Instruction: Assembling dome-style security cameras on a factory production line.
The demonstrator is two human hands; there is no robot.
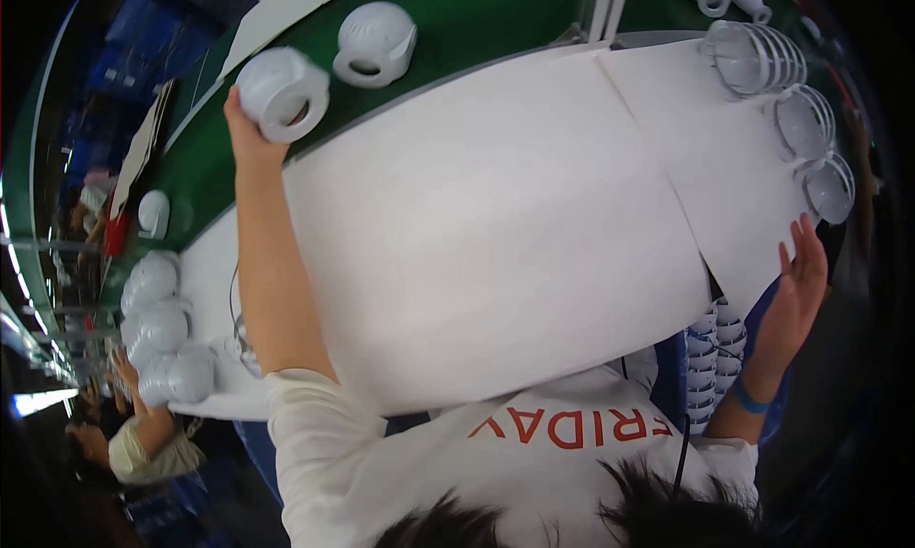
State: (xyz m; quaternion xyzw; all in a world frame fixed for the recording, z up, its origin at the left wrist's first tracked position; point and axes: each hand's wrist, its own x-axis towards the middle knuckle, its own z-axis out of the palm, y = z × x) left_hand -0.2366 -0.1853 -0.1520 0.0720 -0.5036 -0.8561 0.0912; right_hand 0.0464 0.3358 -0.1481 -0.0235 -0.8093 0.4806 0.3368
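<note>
My left hand [250, 133] reaches far out to the left, its fingers around a round white plastic housing [272, 86] with a ring-shaped opening. The housing is over the green belt, and part of my grip is hidden behind it. A similar white housing [379, 35] stands on the belt just to its right. On the right, my right hand [799, 291] is raised with its fingers stretched out and holds nothing. Nearest to it is a clear, round plastic part [829, 191] with a white rim, the closest of several stacked along the table's right end.
A white-topped table [496, 233] lies before me, bordered by the green conveyor belt [467, 24]. Several white housings [162, 329] stand at the left, near a co-worker [143, 443]. Stacked ribbed parts [715, 357] fill a blue bin by my right arm. A metal post [602, 10] rises at the far edge.
</note>
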